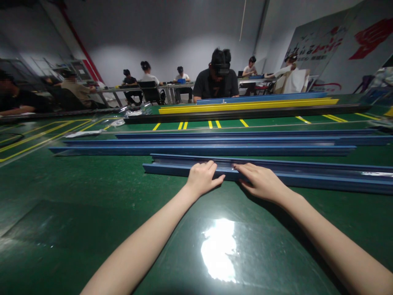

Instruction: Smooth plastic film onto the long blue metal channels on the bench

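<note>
A long blue U-shaped channel lies across the green table in front of me, its trough facing up. My left hand grips its near wall, fingers curled over into the trough and thumb stretched along the front. Just to the right, my right hand straddles the same wall with its fingertips inside the trough and its thumb in front. By those fingertips is a small shiny spot that I cannot make out. Clear film or a glossy strip shows in the trough at the far right.
Behind lie several more blue channels, then a black strip, a yellow strip and another blue one. Crumpled clear plastic sits at the left. A co-worker sits opposite; other people work farther back.
</note>
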Available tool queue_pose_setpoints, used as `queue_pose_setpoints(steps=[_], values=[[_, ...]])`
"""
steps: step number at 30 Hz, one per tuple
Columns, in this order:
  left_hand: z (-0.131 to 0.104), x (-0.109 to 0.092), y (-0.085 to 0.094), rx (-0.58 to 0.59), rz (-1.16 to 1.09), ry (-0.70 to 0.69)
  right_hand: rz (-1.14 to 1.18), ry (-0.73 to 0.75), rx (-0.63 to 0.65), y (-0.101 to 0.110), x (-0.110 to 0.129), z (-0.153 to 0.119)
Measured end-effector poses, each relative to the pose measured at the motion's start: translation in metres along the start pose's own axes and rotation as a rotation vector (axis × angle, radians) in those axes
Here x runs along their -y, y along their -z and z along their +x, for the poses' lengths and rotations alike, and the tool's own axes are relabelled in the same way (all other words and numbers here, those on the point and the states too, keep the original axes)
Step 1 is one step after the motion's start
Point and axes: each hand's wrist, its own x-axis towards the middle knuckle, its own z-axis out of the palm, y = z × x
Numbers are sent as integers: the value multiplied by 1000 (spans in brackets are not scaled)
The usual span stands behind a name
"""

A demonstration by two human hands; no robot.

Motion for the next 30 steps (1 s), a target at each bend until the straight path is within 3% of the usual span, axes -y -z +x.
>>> queue_pose_setpoints(steps=[15,23,30], values=[[-1,1,-1,-25,-10,11,-39,-4,-36,-2,3,1],[1,0,-1,-38,21,84,-118,-63,-146,-14,6,3],[3,1,-1,-20,54,55,-147,-44,-196,-19,4,4]])
